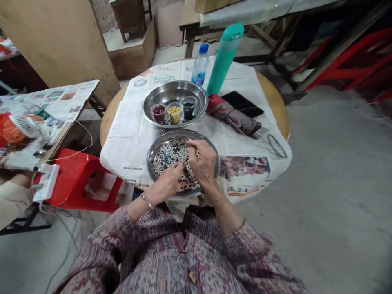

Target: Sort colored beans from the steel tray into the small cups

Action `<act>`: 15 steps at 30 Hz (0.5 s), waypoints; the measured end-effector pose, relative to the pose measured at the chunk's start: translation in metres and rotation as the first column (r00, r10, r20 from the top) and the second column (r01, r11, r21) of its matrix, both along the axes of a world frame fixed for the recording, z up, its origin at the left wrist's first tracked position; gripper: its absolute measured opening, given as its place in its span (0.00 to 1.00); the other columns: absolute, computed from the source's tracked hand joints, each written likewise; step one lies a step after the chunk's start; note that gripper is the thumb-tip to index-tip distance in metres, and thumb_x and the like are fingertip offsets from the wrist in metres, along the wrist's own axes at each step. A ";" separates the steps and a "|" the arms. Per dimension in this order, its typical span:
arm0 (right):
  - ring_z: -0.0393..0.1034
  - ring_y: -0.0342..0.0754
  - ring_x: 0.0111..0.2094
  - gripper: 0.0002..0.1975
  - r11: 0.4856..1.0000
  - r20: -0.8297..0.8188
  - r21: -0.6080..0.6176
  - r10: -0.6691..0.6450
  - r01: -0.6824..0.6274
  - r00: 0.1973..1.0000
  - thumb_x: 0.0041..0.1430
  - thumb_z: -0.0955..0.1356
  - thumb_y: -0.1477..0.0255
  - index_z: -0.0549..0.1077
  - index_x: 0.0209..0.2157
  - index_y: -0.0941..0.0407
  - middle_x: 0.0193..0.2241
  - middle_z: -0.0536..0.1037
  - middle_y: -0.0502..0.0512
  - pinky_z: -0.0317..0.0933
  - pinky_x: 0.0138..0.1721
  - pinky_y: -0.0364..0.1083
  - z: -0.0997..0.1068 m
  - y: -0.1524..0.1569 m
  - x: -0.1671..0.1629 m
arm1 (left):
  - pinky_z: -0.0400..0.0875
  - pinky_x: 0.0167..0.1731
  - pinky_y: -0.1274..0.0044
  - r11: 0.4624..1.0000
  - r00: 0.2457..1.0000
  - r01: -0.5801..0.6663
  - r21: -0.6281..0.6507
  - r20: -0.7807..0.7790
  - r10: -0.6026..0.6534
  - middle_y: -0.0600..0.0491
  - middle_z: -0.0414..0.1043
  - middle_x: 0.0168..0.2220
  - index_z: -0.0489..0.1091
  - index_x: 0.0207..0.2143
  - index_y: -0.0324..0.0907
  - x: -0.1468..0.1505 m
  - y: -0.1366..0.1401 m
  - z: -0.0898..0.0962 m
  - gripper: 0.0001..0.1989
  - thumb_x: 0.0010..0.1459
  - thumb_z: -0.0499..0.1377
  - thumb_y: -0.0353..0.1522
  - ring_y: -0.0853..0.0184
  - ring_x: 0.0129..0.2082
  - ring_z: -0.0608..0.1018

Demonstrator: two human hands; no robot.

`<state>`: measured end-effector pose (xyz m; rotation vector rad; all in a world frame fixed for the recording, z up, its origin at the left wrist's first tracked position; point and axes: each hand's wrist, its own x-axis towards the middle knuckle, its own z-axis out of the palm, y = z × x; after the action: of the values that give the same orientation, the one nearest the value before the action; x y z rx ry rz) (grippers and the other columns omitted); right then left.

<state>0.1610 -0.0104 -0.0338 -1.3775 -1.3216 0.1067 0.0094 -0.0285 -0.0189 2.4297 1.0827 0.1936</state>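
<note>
Hands, left (167, 183) and right (202, 161), are curled over the mixed grains (161, 163), can't tell if they're pinching any. Stuff's mostly whitish with dark and reddish bits, spread across a steel dish (180, 134) on the tabletop (282, 110), three filled cups (174, 116) behind.

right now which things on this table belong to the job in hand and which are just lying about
Likely in use: near pan, mixed grains, three filled cups, far bowl
Seemingly lying about: water bottle, green tumbler, grey-red bundle, flat black item
</note>
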 end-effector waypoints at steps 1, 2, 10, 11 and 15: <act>0.74 0.50 0.40 0.13 1.000 -0.003 0.008 -0.002 0.002 1.000 0.62 0.61 0.74 0.77 0.36 0.55 0.35 0.81 0.56 0.66 0.46 0.53 0.000 0.000 0.000 | 0.72 0.49 0.67 1.000 0.997 -0.007 -0.011 0.075 0.008 0.47 0.72 0.46 0.63 0.47 0.41 0.006 0.002 -0.003 0.15 0.58 0.60 0.27 0.59 0.48 0.75; 0.74 0.50 0.40 0.13 1.000 -0.005 0.011 -0.003 0.003 1.000 0.62 0.61 0.74 0.77 0.37 0.55 0.35 0.81 0.56 0.66 0.46 0.53 -0.001 0.000 0.000 | 0.72 0.49 0.67 0.999 0.989 -0.021 -0.024 0.146 0.025 0.48 0.72 0.45 0.63 0.45 0.41 0.011 0.006 -0.006 0.14 0.57 0.59 0.25 0.60 0.47 0.75; 0.74 0.50 0.39 0.11 1.000 0.010 0.005 -0.019 0.019 1.000 0.62 0.62 0.73 0.76 0.36 0.54 0.35 0.81 0.55 0.66 0.44 0.52 -0.002 0.000 0.002 | 0.73 0.46 0.71 0.991 0.914 -0.127 -0.036 0.384 0.131 0.49 0.72 0.44 0.65 0.45 0.39 0.027 0.032 0.001 0.13 0.57 0.58 0.22 0.64 0.44 0.76; 0.74 0.50 0.39 0.11 1.000 0.007 0.010 -0.020 0.019 1.000 0.62 0.61 0.73 0.76 0.36 0.54 0.35 0.81 0.55 0.66 0.44 0.52 -0.002 0.000 0.002 | 0.73 0.48 0.71 0.993 0.927 -0.117 -0.007 0.359 0.111 0.48 0.71 0.46 0.66 0.46 0.39 0.024 0.031 0.003 0.14 0.57 0.58 0.22 0.63 0.46 0.76; 0.74 0.50 0.40 0.12 1.000 -0.001 0.000 -0.021 0.021 1.000 0.62 0.61 0.74 0.76 0.37 0.53 0.35 0.80 0.55 0.66 0.45 0.52 0.000 -0.001 0.002 | 0.69 0.56 0.66 0.990 0.980 0.047 0.134 0.185 -0.071 0.49 0.69 0.49 0.68 0.48 0.42 0.002 0.022 0.014 0.14 0.60 0.60 0.26 0.61 0.51 0.73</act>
<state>0.1631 -0.0109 -0.0335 -1.3910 -1.3061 0.0928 0.0115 -0.0062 -0.0050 2.4932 0.9383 0.4797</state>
